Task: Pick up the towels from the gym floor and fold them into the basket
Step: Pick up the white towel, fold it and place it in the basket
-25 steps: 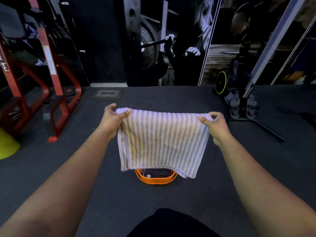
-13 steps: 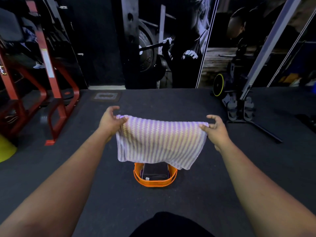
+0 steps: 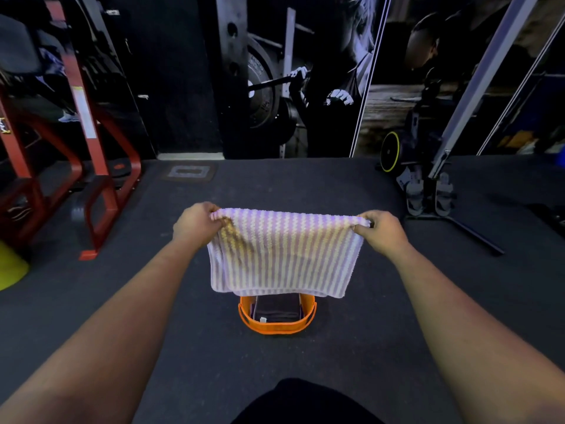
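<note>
A striped white-and-lilac towel [image 3: 284, 255] hangs doubled over in the air in front of me. My left hand [image 3: 195, 223] grips its top left corner and my right hand [image 3: 380, 229] grips its top right corner, stretching the upper edge flat. Directly below it on the dark floor stands an orange basket [image 3: 276, 325]. A dark folded towel [image 3: 276, 307] lies inside. The hanging towel hides the basket's far half.
A red steel machine frame [image 3: 91, 154] stands at the left, with a yellow cone [image 3: 9, 264] at the left edge. A black stand with pedals [image 3: 428, 194] and a long floor leg sits at the right. My dark-clothed knee [image 3: 299, 402] shows at the bottom.
The towel has been folded shorter, and both hands now curl tightly round its top corners. Its lower edge has risen, showing more of the basket.
</note>
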`<control>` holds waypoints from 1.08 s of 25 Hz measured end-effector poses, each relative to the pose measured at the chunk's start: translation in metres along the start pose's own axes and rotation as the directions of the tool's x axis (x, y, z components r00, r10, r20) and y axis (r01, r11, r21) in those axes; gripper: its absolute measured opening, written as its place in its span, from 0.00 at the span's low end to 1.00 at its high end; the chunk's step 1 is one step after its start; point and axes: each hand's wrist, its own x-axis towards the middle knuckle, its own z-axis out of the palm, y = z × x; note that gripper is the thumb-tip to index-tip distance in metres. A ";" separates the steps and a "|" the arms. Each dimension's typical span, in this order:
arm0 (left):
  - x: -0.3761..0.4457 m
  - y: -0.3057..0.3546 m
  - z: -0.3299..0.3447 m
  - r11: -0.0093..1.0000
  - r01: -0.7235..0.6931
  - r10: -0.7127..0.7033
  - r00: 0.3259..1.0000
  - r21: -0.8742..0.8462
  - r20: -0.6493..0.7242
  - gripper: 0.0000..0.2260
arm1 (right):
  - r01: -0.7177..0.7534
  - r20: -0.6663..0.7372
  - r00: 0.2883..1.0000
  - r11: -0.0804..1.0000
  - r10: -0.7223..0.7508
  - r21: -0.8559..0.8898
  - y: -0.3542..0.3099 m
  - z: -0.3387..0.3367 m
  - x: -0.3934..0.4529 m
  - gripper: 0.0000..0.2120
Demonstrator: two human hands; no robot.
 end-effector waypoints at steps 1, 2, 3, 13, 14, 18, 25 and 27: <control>0.001 -0.002 -0.001 1.000 0.019 -0.020 1.000 -0.017 -0.012 0.13 | 0.001 -0.015 1.000 1.000 -0.001 -0.025 0.000 -0.001 -0.001 0.03; 0.002 -0.004 -0.001 0.997 0.012 -0.013 1.000 -0.077 -0.024 0.13 | 0.005 -0.041 0.999 0.999 -0.006 -0.033 0.001 -0.001 -0.001 0.03; 0.001 -0.005 -0.002 0.979 -0.018 0.012 0.999 -0.201 -0.031 0.13 | 0.007 -0.077 0.997 1.000 -0.006 0.005 0.002 -0.003 0.000 0.02; -0.014 0.039 -0.014 0.368 0.006 0.044 0.999 -0.930 0.024 0.05 | -0.154 0.212 0.977 0.755 0.020 0.637 -0.009 0.012 -0.032 0.18; -0.012 0.041 -0.016 0.355 0.003 0.004 1.000 -0.935 0.004 0.05 | -0.156 0.192 0.981 0.721 0.032 0.675 -0.007 0.015 -0.031 0.16; -0.021 0.016 -0.013 0.295 0.087 0.073 0.991 -0.951 0.113 0.23 | -0.181 0.163 0.983 0.537 0.081 0.824 -0.027 0.009 -0.026 0.09; -0.051 0.012 0.013 0.256 0.237 -0.038 0.971 -0.937 0.235 0.13 | -0.229 0.235 0.970 0.530 0.057 0.817 -0.022 -0.010 -0.022 0.23; -0.043 0.020 0.006 0.204 0.246 -0.056 0.969 -0.948 0.240 0.14 | -0.329 0.467 0.884 0.706 -0.003 0.628 -0.009 0.000 -0.033 0.22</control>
